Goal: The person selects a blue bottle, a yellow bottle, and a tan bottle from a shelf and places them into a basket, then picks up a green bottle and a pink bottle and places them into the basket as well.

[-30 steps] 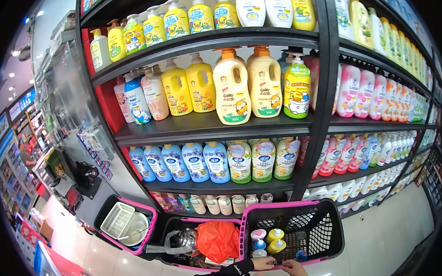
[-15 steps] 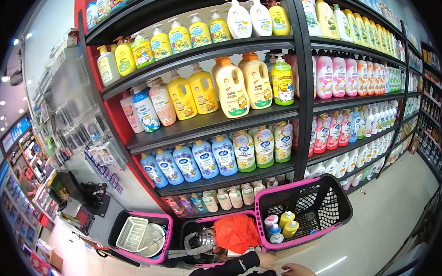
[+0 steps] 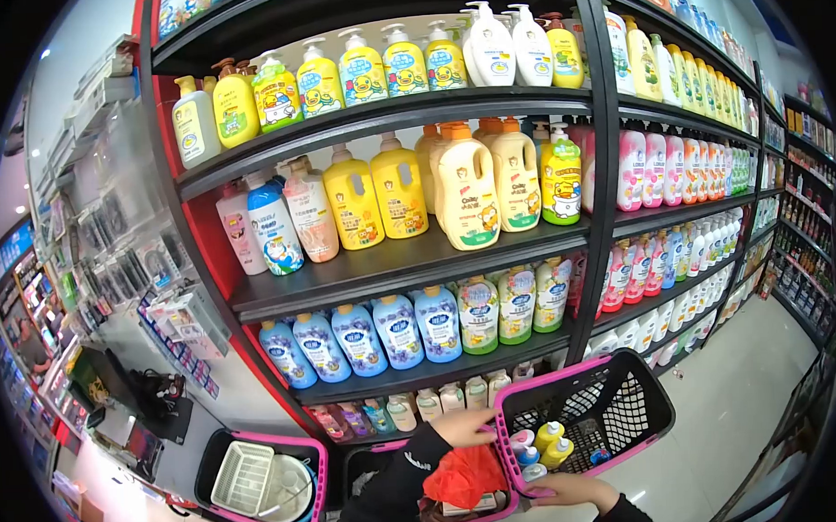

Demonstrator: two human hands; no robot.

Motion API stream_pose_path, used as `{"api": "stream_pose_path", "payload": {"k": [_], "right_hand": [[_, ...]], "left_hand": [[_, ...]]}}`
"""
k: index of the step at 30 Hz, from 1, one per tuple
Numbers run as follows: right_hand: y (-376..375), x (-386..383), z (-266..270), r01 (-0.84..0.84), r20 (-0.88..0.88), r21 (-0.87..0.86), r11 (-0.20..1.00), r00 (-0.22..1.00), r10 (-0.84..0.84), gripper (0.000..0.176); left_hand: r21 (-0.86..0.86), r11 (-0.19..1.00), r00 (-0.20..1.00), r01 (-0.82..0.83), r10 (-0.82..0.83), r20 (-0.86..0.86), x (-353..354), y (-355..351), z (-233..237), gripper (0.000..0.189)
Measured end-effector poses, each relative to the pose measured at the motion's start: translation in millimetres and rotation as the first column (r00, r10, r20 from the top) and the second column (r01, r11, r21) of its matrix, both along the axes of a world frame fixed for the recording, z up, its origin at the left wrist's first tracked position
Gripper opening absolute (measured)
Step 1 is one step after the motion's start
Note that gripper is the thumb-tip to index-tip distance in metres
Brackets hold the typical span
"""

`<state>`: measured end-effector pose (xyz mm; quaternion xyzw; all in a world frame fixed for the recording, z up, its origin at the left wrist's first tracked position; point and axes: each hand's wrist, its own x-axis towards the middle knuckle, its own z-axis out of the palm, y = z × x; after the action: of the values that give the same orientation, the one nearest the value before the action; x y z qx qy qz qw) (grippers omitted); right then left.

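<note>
A black shopping basket with a pink rim [image 3: 555, 376] stands tilted in front of the shelves. Several pump bottles [image 3: 555, 449] with yellow, white and blue parts are in its near left end. My left hand [image 3: 463, 429] reaches across and closes its fingers on the left side of that rim. Lower down, my right hand [image 3: 569, 489] grips the near corner of the same basket; some of its fingertips are hidden. Below my left arm, a red plastic bag [image 3: 462, 476] lies in a second pink-rimmed basket [image 3: 511, 504].
Another pink-rimmed basket [image 3: 320, 458] holds a white plastic rack [image 3: 243, 479] and a round white dish. Shelves [image 3: 418, 261] of bottled toiletries rise ahead. A counter with electronics [image 3: 142, 399] is at left; a tiled aisle [image 3: 709, 416] runs right.
Both hands have moved to the right basket and taken hold of its rim, the left from below up to its left side. The view has shifted, and the shelves look closer.
</note>
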<state>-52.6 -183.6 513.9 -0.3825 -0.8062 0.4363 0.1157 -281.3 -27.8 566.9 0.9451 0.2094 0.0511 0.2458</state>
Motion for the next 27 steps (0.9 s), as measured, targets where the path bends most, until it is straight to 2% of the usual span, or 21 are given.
{"api": "stream_pose_path", "payload": {"k": [1,2,3,4,5,6,8,9,11,12,13,14,15,16,18,21,24,27], "right_hand": [[16,-6,7,-0.034,0.002,0.027,0.999,0.999,0.034,0.033],[30,-11,16,-0.005,-0.048,0.123,0.992,0.999,0.011,0.032],[48,-17,34,-0.015,-0.070,0.143,0.990,0.997,0.025,0.031],[59,-24,60,0.042,-0.056,0.226,0.973,0.998,-0.030,0.031],[76,-25,68,0.120,-0.139,0.322,0.939,0.987,-0.078,0.031],[97,-24,78,0.127,-0.127,0.417,0.900,0.989,-0.081,0.033],[123,-28,121,0.272,-0.191,0.340,0.900,0.957,-0.217,0.037],[138,-27,130,0.333,-0.267,0.441,0.834,0.935,-0.233,0.038],[168,-24,157,0.475,-0.375,0.317,0.821,0.858,-0.351,0.038],[187,-19,163,0.519,-0.387,0.389,0.762,0.842,-0.376,0.037],[201,-17,180,0.536,-0.295,0.533,0.654,0.843,-0.450,0.036],[219,-15,190,0.563,-0.421,0.542,0.624,0.825,-0.378,0.036],[234,-14,201,0.617,-0.496,0.499,0.609,0.779,-0.384,0.036],[248,-13,213,0.666,-0.542,0.454,0.592,0.734,-0.410,0.036],[278,-8,233,0.690,-0.544,0.564,0.452,0.723,-0.426,0.040],[309,-11,261,0.680,-0.505,0.678,0.279,0.706,-0.496,0.047],[331,-17,279,0.643,-0.452,0.744,0.182,0.684,-0.573,0.051],[352,-18,293,0.608,-0.468,0.784,0.130,0.715,-0.519,0.051]], "left_hand": [[0.009,1.000,0.995,0.013,-0.013,0.095,-6,14,19,0.051],[0.021,0.995,0.986,-0.102,0.098,0.133,-14,28,29,0.050],[0.016,0.984,0.969,-0.180,0.175,0.176,-20,39,45,0.049],[0.004,0.967,0.943,-0.256,0.249,0.219,-26,50,60,0.048],[-0.020,0.955,0.919,-0.296,0.290,0.267,-29,59,80,0.048],[0.038,0.940,0.864,-0.339,0.295,0.408,-30,74,86,0.047],[0.089,0.914,0.720,-0.396,0.249,0.648,-25,105,96,0.048],[0.090,0.911,0.637,-0.402,0.208,0.742,-21,119,105,0.049],[0.096,0.889,0.538,-0.448,0.182,0.823,-9,144,124,0.054],[0.068,0.882,0.504,-0.465,0.201,0.840,-2,155,130,0.057],[0.038,0.875,0.467,-0.482,0.221,0.856,4,166,134,0.059],[-0.001,0.862,0.421,-0.508,0.249,0.872,11,177,137,0.063],[-0.012,0.848,0.409,-0.529,0.267,0.872,17,185,140,0.067],[-0.006,0.850,0.401,-0.527,0.255,0.880,23,194,142,0.069],[0.004,0.857,0.391,-0.516,0.231,0.891,33,208,146,0.071],[-0.034,0.873,0.391,-0.486,0.252,0.885,43,225,151,0.075],[-0.034,0.838,0.455,-0.545,0.330,0.827,46,235,151,0.080],[-0.035,0.841,0.449,-0.540,0.322,0.833,48,237,156,0.080]]}}
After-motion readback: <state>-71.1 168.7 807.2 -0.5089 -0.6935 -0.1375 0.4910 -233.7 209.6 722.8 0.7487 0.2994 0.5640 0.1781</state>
